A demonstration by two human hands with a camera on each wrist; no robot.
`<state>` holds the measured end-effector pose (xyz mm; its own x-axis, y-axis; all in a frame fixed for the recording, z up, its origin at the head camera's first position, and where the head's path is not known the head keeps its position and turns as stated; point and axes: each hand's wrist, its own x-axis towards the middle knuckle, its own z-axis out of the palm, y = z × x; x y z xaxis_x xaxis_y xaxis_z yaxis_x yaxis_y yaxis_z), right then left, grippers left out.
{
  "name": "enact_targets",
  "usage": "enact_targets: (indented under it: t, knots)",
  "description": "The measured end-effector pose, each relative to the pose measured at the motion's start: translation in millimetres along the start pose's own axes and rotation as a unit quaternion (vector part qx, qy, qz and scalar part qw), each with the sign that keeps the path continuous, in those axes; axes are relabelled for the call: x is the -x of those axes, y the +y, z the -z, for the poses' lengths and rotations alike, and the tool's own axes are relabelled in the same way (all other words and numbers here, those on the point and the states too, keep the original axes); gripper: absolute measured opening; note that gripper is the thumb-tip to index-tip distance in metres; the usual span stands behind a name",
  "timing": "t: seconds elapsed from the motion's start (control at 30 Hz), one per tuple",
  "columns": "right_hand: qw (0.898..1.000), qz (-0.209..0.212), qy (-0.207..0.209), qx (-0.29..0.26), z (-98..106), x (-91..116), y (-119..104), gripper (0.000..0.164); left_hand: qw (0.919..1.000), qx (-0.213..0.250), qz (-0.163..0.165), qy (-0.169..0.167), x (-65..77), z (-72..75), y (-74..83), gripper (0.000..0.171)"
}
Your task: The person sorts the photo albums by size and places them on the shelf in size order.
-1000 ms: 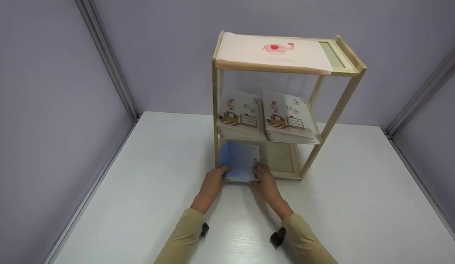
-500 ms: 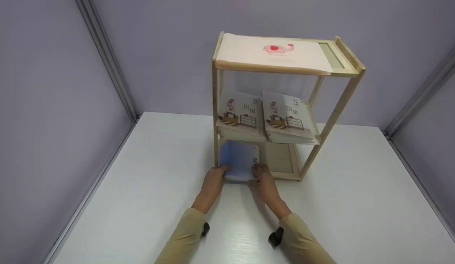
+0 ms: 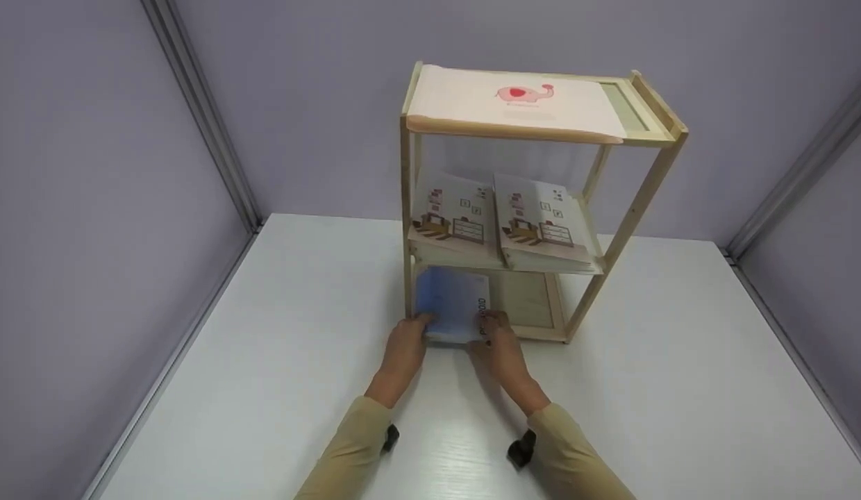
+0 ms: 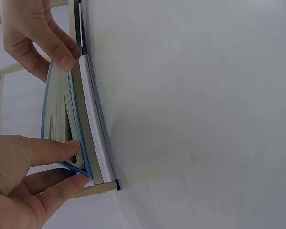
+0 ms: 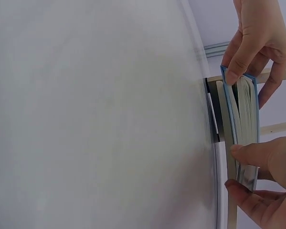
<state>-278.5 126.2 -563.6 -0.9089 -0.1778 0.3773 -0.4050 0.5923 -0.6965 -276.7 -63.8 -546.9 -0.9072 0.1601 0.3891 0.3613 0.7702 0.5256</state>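
A blue book [image 3: 451,305] with dark lettering down the right side of its cover lies at the left of the wooden rack's bottom shelf. My left hand [image 3: 405,347] grips its front left corner, and the left wrist view shows that thumb against the page edges [image 4: 59,107] with fingers by the cover's corner. At the front right corner, my right hand [image 3: 503,351] holds the book between thumb and fingers. Both hands also appear in the right wrist view, one at each end of the book [image 5: 245,114]. Its back part is in the shelf's shade.
The wooden rack [image 3: 646,191] stands on a white table [image 3: 298,312]. Its middle shelf carries two stacks of illustrated booklets [image 3: 451,215], side by side. A cloth with a pink elephant [image 3: 458,97] covers most of the top. Pale walls [image 3: 319,104] enclose the table.
The hands and the blue book stay nearly in place, with both hands still gripping its front corners. The head view has tilted very slightly.
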Motion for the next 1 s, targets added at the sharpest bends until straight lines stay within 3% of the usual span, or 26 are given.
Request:
enact_targets:
  t: [0.27,0.63,1.0]
  knots:
    - [1.0,-0.019,-0.009,0.014,-1.3,-1.9,1.7,0.05,0.9998,-0.017,-0.005,0.007,-0.7,0.6,-1.7,0.035]
    - [0.992,0.041,0.02,0.119,1.9,1.7,6.4,0.045,0.999,-0.042,-0.013,0.001,-2.1,-0.4,-0.4,0.04]
    - [0.989,0.044,0.037,0.136,9.3,2.6,8.9,0.042,0.9995,-0.03,0.002,-0.011,-2.7,3.7,-1.4,0.037]
